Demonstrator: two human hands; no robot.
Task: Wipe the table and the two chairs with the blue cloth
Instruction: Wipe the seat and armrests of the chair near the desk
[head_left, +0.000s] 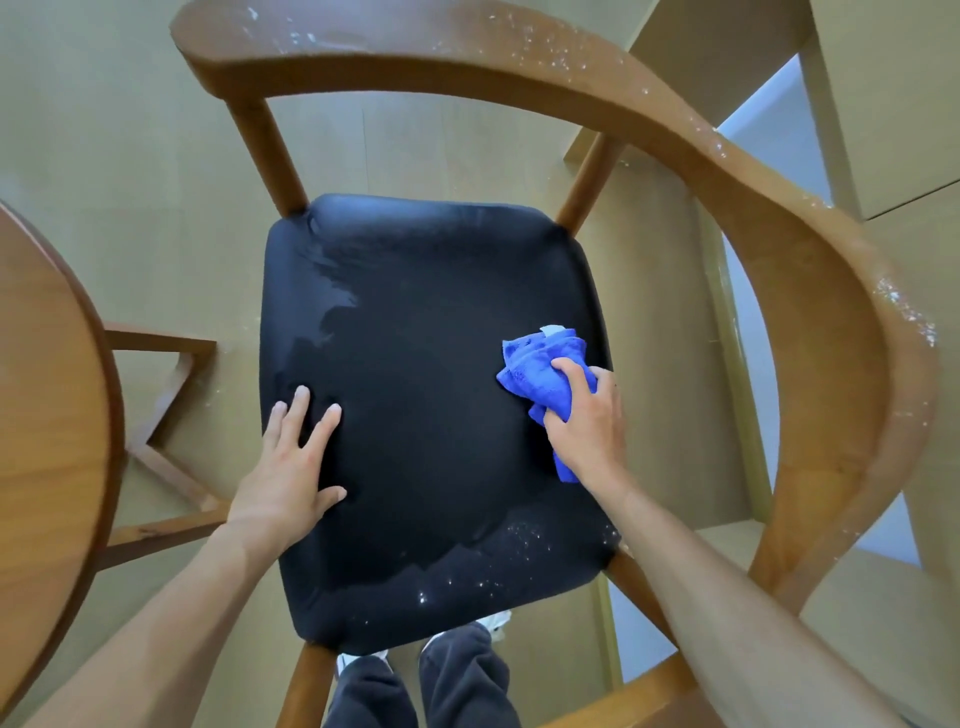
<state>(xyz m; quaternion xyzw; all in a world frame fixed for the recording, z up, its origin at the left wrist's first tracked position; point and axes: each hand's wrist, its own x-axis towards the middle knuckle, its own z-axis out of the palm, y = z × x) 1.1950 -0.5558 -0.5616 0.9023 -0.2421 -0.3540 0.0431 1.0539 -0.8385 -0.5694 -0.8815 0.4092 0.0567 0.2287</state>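
Observation:
A wooden chair with a black padded seat (426, 395) fills the view below me. Its curved wooden backrest (810, 291) arcs round the top and right and carries white specks. My right hand (587, 421) grips the bunched blue cloth (540, 374) and holds it against the seat's right edge. My left hand (291, 462) lies flat on the seat's left side with fingers spread. White dust shows on the seat's near right corner (519, 545) and a pale smear at its far left (332, 291). The round wooden table (47, 415) is at the left edge.
The table's wooden base struts (166, 410) stand on the beige floor left of the chair. Beige walls or panels (883, 104) rise at the right behind the chair. My legs and white shoes (421, 675) are at the chair's near edge.

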